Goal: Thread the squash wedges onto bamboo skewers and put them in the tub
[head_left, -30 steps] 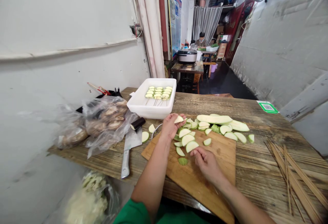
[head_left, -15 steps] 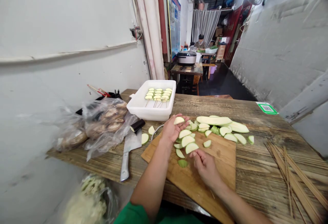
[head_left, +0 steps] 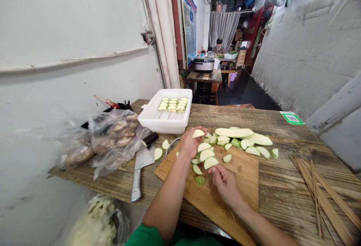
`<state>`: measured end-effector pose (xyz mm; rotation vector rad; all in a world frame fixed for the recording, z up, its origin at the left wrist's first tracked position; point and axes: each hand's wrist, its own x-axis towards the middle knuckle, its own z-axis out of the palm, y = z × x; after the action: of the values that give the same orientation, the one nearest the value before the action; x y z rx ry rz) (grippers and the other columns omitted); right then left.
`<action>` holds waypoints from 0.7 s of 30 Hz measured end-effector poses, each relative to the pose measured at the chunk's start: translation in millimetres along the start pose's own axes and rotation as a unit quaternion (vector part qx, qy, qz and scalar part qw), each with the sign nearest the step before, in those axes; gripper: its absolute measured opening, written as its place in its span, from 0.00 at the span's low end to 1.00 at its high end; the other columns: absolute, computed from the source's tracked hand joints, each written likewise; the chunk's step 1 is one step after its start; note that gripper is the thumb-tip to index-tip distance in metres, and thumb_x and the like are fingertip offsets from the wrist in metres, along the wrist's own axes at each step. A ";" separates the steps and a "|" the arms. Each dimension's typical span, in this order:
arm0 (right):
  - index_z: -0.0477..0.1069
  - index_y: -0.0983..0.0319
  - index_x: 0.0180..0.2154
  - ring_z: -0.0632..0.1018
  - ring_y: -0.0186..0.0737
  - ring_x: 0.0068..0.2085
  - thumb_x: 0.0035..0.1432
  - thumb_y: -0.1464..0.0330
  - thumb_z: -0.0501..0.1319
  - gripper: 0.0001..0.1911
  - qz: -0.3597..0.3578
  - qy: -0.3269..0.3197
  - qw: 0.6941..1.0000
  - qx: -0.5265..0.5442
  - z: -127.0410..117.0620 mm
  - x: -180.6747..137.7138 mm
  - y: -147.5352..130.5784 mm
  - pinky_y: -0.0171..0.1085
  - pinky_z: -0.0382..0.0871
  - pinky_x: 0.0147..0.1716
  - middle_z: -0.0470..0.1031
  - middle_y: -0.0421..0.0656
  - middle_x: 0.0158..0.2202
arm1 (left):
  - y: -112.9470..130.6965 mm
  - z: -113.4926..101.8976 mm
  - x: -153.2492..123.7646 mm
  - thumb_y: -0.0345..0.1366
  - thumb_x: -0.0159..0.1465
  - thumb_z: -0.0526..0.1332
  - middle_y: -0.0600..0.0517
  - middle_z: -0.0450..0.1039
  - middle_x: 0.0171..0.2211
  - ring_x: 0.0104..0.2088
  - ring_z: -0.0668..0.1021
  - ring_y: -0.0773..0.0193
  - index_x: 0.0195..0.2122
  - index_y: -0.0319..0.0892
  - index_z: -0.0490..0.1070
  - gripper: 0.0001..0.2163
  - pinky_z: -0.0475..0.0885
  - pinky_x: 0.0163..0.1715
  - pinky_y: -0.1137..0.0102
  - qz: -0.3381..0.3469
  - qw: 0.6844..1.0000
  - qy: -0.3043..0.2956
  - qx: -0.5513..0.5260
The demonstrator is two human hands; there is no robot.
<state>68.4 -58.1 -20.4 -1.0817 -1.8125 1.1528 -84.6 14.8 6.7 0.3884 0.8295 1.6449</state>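
My left hand (head_left: 189,143) rests at the far left of the wooden cutting board (head_left: 242,174), its fingers pinched on a pale slice of green vegetable (head_left: 197,133). My right hand (head_left: 225,180) lies on the middle of the board with its fingers curled, the fingertips touching another slice (head_left: 211,162). Several more slices (head_left: 248,142) and a long peeled half (head_left: 234,132) lie beyond the hands.
A white tray (head_left: 158,120) holds skewered slices at the back. A cleaver (head_left: 140,165) lies left of the board, beside plastic bags of mushrooms (head_left: 113,135). Bamboo skewers (head_left: 321,193) lie at the right. A person sits far down the corridor (head_left: 219,46).
Both hands have stayed almost where they were; the left hand still pinches its slice. The view has shifted slightly.
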 end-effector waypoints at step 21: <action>0.66 0.62 0.28 0.69 0.35 0.25 0.60 0.66 0.47 0.13 -0.071 0.022 0.996 -0.040 1.8 -0.3 2.8 0.31 0.61 0.26 0.68 0.40 0.22 | -0.1 4.3 -5.9 0.35 0.58 0.57 0.41 0.75 0.32 0.33 0.78 0.59 0.31 0.34 0.66 0.08 0.73 0.32 0.69 -0.029 0.999 0.035 0.008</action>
<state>67.7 -58.3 -23.7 -0.9983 -1.8816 0.9735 -80.2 10.6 10.7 0.3161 0.8980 1.6065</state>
